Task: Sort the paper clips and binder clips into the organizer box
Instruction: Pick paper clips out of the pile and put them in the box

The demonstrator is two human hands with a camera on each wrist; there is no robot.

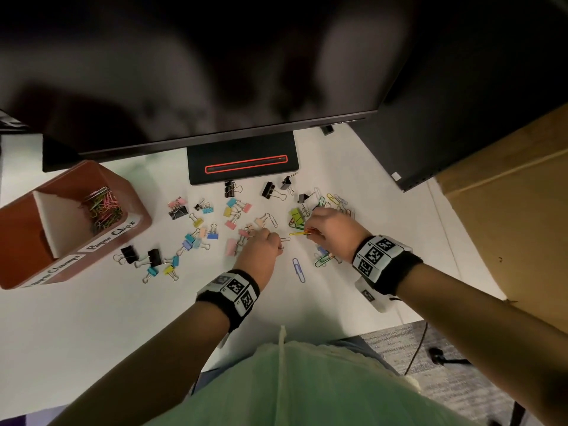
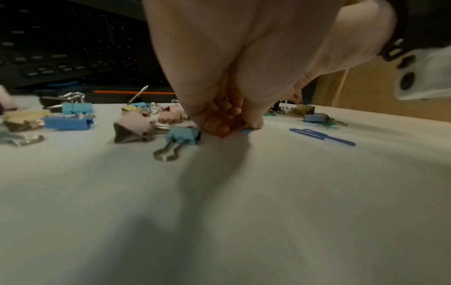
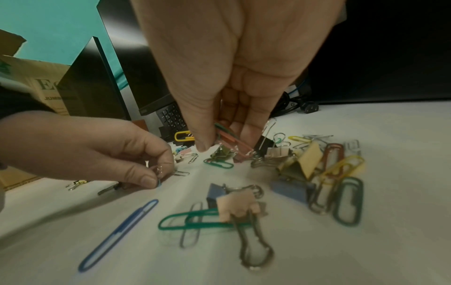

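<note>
Paper clips (image 1: pixel 333 202) lie mixed with binder clips (image 1: pixel 196 235) on the desk (image 1: pixel 92 318). Right hand (image 1: pixel 330 232) pinches several paper clips; left hand (image 1: pixel 261 249) fingers (image 3: pixel 146 178) pinch small clips. Step: gathering. Next: carry to the organizer box (image 1: pixel 18 229) at 9 o'clock, paper-clip side

Setting: office workstation. White desk (image 1: pixel 92 318) carrying a large dark monitor (image 1: pixel 199 72) on a black stand base (image 1: pixel 242 158) with a red-outlined slot. Second black screen (image 1: pixel 461 103) angled at the right. Black keyboard (image 2: pixel 61 48) at the back of the desk. Stationery scattered over the surface: coloured binder clips (image 1: pixel 209 229) and paper clips (image 1: pixel 335 199). Red organizer box (image 1: pixel 18 229) with handwritten labels, one reading "Paper Clips". Cardboard box (image 1: pixel 516 226) beside the desk; grey carpet (image 1: pixel 445 364) below.
</note>
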